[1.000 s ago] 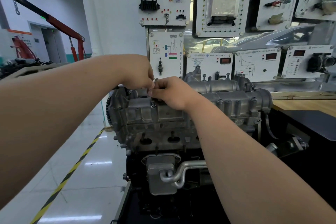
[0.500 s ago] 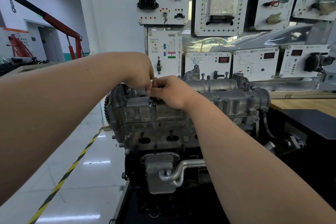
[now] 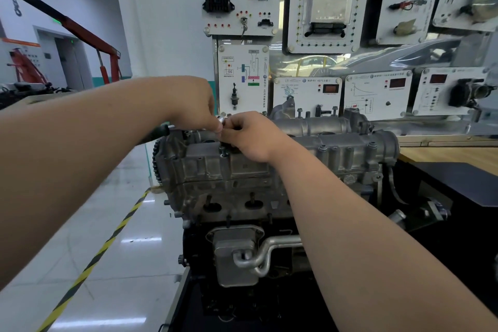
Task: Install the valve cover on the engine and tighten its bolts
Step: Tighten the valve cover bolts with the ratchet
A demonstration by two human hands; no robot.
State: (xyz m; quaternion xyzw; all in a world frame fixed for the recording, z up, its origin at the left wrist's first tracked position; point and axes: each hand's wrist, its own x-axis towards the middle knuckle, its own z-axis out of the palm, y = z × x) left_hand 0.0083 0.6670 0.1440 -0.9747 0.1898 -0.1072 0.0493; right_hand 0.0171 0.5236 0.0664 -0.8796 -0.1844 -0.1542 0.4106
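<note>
A grey cast-metal engine (image 3: 237, 197) stands upright. The valve cover (image 3: 336, 143), lumpy pale-grey aluminium, sits on top of it, running lengthwise from 9 o'clock to 3 o'clock. Dark bolts (image 3: 322, 148) stand upright along its 6 o'clock edge. At the cover's 9 o'clock end, the left hand (image 3: 194, 105) and right hand (image 3: 256, 137) pinch the silver head of a ratchet (image 3: 221, 119) above one bolt.

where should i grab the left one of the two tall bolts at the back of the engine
By its head, pinched from straight above. The bolt stands upright, its head well proud of the casting and free all round; only its foot is buried.
</note>
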